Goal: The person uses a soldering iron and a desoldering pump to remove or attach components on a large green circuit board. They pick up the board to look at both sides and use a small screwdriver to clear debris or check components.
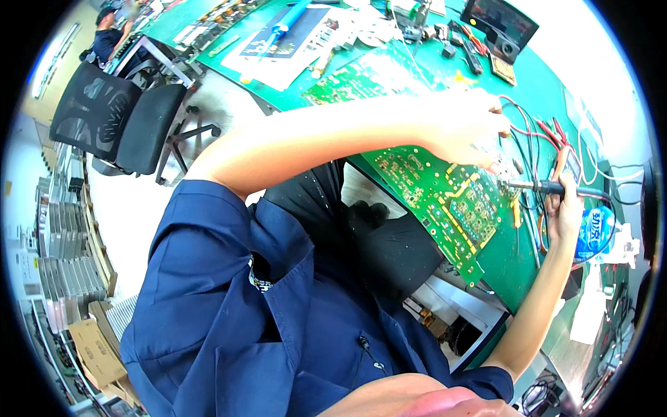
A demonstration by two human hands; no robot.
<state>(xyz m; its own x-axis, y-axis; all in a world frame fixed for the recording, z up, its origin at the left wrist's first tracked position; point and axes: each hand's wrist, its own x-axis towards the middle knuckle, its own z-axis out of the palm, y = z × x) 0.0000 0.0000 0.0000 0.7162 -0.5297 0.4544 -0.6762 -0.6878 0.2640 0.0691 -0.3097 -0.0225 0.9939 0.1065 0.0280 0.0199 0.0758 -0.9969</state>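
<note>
Right hand [566, 212]: fingers wrapped around a soldering iron [550, 187], right of the green circuit board [445, 208]. Left hand [472, 128]: over the circuit board's right side, glare-washed; cannot tell whether it pinches anything. Circuit board: on green table [513, 274]. Blue bottle [596, 235]: right of circuit board. Dark screen [500, 26]: beyond circuit board.

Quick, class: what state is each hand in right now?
Left hand: fingers bent over the green circuit board; glare hides whether it grips anything.
Right hand: closed on the soldering iron.
</note>
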